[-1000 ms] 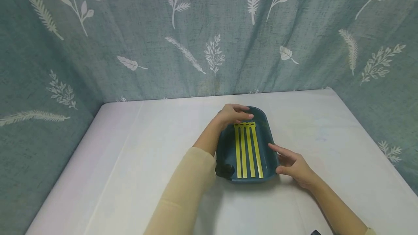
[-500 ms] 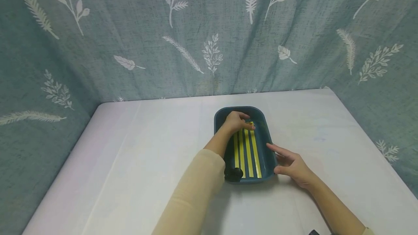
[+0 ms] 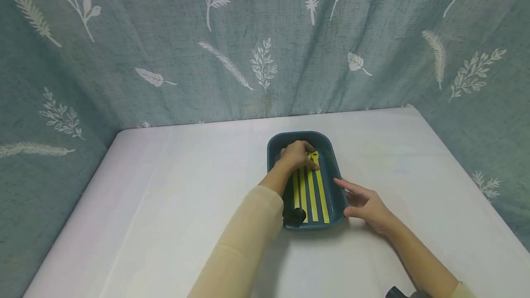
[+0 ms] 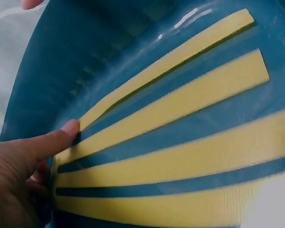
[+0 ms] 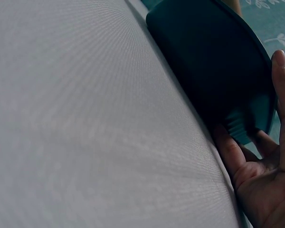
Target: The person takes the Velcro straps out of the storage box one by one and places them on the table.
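A deep teal plastic tray (image 3: 332, 187) stands on the white-covered table. Flat yellow strips (image 3: 313, 197), several side by side and joined at the far end, lie on its bottom. My left hand (image 3: 295, 154) reaches inside and pinches the joined end; in the left wrist view the thumb (image 4: 61, 137) lies against the outermost strip, with other fingers curled behind, partly hidden. Outside the tray, at its right wall, my right hand (image 3: 368, 206) rests with fingers spread. One fingertip touches the rim and others touch the wall (image 5: 213, 61) low down in the right wrist view.
The white tabletop (image 3: 186, 206) spreads around the tray. Teal curtains (image 3: 174, 40) with white leaf patterns close off the back and both sides. A black wrist device (image 3: 295, 217) on the left arm covers the tray's near left corner.
My left hand has come down from the tray's far rim onto the joined end of the yellow strips. The right hand stays by the tray wall. The whole head view has shifted slightly.
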